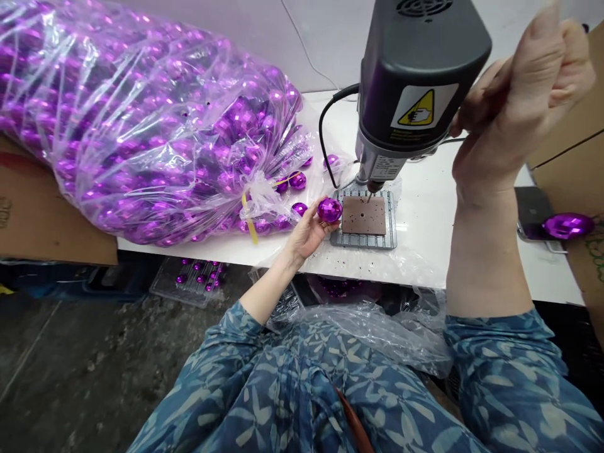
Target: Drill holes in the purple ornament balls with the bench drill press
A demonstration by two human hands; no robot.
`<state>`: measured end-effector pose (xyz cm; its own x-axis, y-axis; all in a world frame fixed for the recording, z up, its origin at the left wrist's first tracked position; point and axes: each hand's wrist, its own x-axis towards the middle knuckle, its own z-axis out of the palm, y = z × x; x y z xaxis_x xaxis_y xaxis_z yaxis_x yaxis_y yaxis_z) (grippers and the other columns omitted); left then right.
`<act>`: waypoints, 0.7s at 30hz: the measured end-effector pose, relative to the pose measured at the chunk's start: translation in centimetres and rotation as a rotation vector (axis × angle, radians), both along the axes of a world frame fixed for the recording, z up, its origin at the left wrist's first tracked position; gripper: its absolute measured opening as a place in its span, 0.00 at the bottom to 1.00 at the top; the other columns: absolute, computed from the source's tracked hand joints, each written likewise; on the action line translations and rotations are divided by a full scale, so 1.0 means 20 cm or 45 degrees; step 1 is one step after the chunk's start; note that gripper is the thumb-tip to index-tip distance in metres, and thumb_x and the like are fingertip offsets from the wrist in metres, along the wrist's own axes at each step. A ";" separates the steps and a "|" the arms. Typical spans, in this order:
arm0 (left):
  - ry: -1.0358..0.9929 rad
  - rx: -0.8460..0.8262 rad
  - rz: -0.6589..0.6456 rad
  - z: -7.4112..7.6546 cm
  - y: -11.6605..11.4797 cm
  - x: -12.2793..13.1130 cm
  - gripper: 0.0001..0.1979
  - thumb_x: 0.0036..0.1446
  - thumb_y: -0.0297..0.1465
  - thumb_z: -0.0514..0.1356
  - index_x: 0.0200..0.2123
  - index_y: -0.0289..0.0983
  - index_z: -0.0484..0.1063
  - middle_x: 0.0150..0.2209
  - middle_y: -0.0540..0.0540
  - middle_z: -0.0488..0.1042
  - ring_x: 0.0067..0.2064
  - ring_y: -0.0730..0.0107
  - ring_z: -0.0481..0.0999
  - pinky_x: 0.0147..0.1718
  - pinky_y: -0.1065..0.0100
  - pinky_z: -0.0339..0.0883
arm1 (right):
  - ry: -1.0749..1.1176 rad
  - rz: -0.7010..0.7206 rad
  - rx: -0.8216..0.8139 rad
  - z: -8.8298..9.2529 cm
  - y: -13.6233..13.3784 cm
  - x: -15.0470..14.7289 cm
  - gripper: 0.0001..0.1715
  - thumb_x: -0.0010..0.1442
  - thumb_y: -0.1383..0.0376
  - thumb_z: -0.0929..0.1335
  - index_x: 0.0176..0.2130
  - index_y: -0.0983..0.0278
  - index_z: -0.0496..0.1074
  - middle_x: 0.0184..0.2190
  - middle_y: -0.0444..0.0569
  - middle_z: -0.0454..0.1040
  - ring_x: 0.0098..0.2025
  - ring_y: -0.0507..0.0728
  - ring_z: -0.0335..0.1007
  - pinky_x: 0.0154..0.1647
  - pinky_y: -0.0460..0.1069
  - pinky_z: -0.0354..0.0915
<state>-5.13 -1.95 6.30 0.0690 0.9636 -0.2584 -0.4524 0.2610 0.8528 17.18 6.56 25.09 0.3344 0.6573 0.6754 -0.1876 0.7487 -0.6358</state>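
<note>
My left hand (309, 236) is closed around a shiny purple faceted ball (329, 209), just left of a brown square block (363, 215) with a small hole in it. This block lies on the slotted metal base of a bench drill press (422, 82), with the thin bit pointing down over its upper part. Raised at the right side of the drill head, my right hand (523, 100) has its fingers curled around the drill press lever. Most of the lever is hidden; a dark tip shows beyond the hand.
A large clear plastic bag (155, 126) full of purple balls covers the left of the white table (419, 251). Loose balls (297, 180) lie by its mouth. Another purple ball (567, 225) rests at the right, near cardboard. Dark crumbs surround the base.
</note>
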 end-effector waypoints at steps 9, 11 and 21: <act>0.100 0.079 0.086 -0.08 0.04 0.08 0.22 0.60 0.38 0.78 0.55 0.42 0.79 0.53 0.45 0.85 0.57 0.63 0.85 0.60 0.60 0.77 | -0.060 0.005 -0.019 -0.01 0.01 0.02 0.41 0.51 0.35 0.76 0.25 0.61 0.54 0.17 0.36 0.50 0.17 0.44 0.55 0.18 0.47 0.48; 0.142 0.155 0.101 -0.10 0.08 0.11 0.23 0.59 0.36 0.79 0.55 0.42 0.79 0.55 0.44 0.85 0.59 0.63 0.84 0.64 0.60 0.75 | -0.078 0.014 -0.008 -0.01 0.02 0.02 0.42 0.48 0.32 0.75 0.25 0.60 0.53 0.17 0.36 0.48 0.17 0.45 0.54 0.17 0.48 0.48; 0.279 0.253 0.004 -0.12 0.19 0.15 0.23 0.63 0.38 0.77 0.60 0.47 0.81 0.61 0.42 0.83 0.64 0.54 0.81 0.59 0.56 0.79 | -0.145 -0.028 0.041 -0.02 0.05 0.02 0.50 0.46 0.25 0.71 0.26 0.59 0.44 0.15 0.36 0.44 0.15 0.46 0.49 0.15 0.50 0.46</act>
